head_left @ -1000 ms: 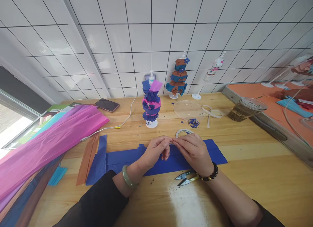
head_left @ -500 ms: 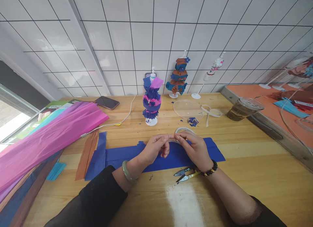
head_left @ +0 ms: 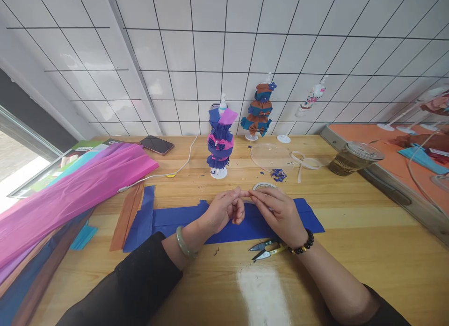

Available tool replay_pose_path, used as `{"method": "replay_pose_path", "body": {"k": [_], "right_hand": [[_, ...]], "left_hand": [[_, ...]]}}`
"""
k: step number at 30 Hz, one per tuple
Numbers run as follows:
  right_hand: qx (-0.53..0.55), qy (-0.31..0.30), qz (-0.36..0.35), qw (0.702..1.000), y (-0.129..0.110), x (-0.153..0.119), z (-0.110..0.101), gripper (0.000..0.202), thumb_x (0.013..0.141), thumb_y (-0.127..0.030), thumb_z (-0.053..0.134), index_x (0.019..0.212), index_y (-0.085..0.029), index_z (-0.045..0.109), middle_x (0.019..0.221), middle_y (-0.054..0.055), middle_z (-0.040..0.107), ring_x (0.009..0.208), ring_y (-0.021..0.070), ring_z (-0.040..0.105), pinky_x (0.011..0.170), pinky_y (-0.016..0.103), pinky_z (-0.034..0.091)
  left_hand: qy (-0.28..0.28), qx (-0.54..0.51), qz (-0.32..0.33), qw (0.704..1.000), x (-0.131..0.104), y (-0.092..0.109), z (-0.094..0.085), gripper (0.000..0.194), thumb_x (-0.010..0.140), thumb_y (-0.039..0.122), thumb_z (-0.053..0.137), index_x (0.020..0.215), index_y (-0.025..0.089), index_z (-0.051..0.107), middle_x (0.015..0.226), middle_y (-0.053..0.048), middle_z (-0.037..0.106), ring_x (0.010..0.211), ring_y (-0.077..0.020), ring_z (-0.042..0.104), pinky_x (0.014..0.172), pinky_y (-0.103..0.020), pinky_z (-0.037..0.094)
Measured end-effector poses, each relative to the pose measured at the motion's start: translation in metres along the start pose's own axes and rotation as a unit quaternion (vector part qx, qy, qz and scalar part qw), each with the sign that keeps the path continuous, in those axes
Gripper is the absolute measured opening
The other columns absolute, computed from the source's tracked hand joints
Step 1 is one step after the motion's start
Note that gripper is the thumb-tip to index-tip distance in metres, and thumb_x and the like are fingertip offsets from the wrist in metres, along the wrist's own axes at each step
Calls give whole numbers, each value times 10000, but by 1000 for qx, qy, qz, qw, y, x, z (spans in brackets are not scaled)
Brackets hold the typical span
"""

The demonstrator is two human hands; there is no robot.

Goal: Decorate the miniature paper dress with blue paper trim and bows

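Observation:
Above a long blue crepe paper strip (head_left: 178, 219), my left hand (head_left: 226, 209) is closed, its index finger pointing right and the thumb pressed along it. My right hand (head_left: 280, 213) pinches with thumb and fingers at the tip of that index finger. Anything between the fingertips is too small to make out. Behind my right hand a white roll of tape (head_left: 264, 185) is partly hidden. Thread snips (head_left: 267, 251) with a yellow handle lie just below my right hand, near the beaded bracelet.
A doll-like stand dressed in blue and pink crepe paper (head_left: 220, 146) stands ahead; a brown and teal one (head_left: 258, 112) is behind. Pink crepe paper (head_left: 87, 190) and a phone (head_left: 157, 145) lie left. A lidded drink cup (head_left: 355, 158) stands right, near blue paper scraps (head_left: 278, 175).
The view has shifted slightly, so the scene sits a little to the right. Both hands keep nearly the same pose, fingertips still together; my left index finger now looks straighter.

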State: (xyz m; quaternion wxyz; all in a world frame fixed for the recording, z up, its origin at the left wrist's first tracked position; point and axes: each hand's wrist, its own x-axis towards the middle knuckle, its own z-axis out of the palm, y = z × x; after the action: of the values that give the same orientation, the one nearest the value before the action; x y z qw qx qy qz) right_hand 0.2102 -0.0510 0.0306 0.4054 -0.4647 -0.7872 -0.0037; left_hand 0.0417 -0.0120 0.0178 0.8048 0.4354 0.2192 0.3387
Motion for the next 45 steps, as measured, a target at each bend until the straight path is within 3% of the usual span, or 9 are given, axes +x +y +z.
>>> {"method": "replay_pose_path", "body": {"k": [11, 21, 28, 36, 40, 45], "right_hand": [[-144, -25, -43, 988, 4, 1, 1, 207, 866, -183, 516, 1032, -148, 633, 897, 93, 683, 819, 180, 615, 667, 310, 432], [-125, -17, -80, 989, 4, 2, 0, 217, 865, -166, 513, 1048, -186, 628, 827, 63, 686, 758, 156, 612, 639, 296, 404], [-133, -36, -38, 990, 5, 2, 1, 217, 877, -204, 496, 1023, -145, 645, 735, 69, 641, 691, 155, 576, 631, 286, 413], [-121, -8, -38, 992, 1, 1, 0, 170, 860, -172, 517, 958, -168, 657, 712, 52, 646, 660, 148, 567, 620, 282, 413], [-85, 19, 11, 996, 0, 3, -1, 153, 848, -196, 543, 964, -159, 636, 755, 61, 646, 668, 149, 572, 629, 285, 437], [-48, -10, 27, 998, 0, 4, 0, 163, 854, -226, 535, 975, -178, 632, 839, 74, 652, 751, 172, 594, 683, 311, 463]], "left_hand": [[1, -8, 3, 1000, -1, -1, 3, 492, 813, 467, 479, 1110, 85, 564, 482, 32, 463, 396, -91, 442, 374, -202, 269], [4, -17, -14, 1000, -1, 0, 4, 486, 804, 511, 467, 1048, 104, 575, 484, 27, 465, 405, -96, 451, 383, -199, 282], [4, -11, -14, 1000, -2, 0, 4, 472, 804, 491, 479, 1045, 99, 586, 491, 28, 466, 401, -92, 443, 386, -204, 278], [27, -51, 9, 998, 1, 3, -2, 512, 827, 492, 438, 1094, 77, 574, 490, 32, 440, 401, -88, 430, 394, -206, 256], [22, -46, 0, 999, 1, 3, -2, 551, 817, 527, 434, 1107, 78, 571, 487, 29, 446, 396, -91, 425, 393, -213, 251], [7, -19, -19, 1000, 0, 1, -2, 579, 807, 555, 425, 1088, 72, 577, 466, 24, 454, 390, -102, 437, 383, -217, 239]]}}
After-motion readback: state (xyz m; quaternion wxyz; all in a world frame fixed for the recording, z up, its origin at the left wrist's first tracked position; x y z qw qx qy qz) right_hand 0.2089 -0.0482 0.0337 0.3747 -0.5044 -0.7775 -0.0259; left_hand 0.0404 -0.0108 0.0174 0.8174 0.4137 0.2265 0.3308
